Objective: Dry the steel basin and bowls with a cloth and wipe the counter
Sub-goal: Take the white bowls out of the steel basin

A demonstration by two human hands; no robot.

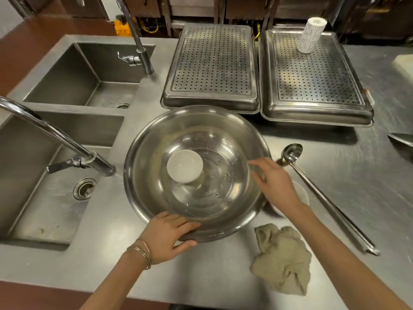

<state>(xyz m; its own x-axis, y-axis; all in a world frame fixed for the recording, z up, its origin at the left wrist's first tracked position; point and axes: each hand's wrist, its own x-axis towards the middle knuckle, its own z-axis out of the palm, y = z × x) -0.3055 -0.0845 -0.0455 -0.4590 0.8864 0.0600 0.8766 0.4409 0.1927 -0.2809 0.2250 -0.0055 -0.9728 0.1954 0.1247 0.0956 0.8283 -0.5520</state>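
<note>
Steel covers the whole scene: a brushed steel counter [201, 276] carries a large round steel basin [145, 166] at its centre. Nested inside the basin is a shallower perforated steel bowl [223, 182], and a small round white dish [185, 166] lies in that.

The left hand [166, 236] grips the basin's near rim, fingers over the lip and thumb against the outer wall. The right hand [273, 182] hangs over the right rim with fingers spread and relaxed, holding nothing; whether it touches the metal is unclear. Under that wrist a white bowl [301, 193] shows only partly.

A crumpled beige cloth [282, 260] lies free near the counter's front edge, just right of the basin. A long-handled steel ladle [333, 206] slants across the counter to the right.

Two perforated rectangular steel trays [212, 63] sit close behind the basin's far rim, the right one bearing an upright white paper roll [311, 34]. Two steel sinks [44, 198] bound the left side. Bare counter lies in front of the basin and beyond the ladle.
</note>
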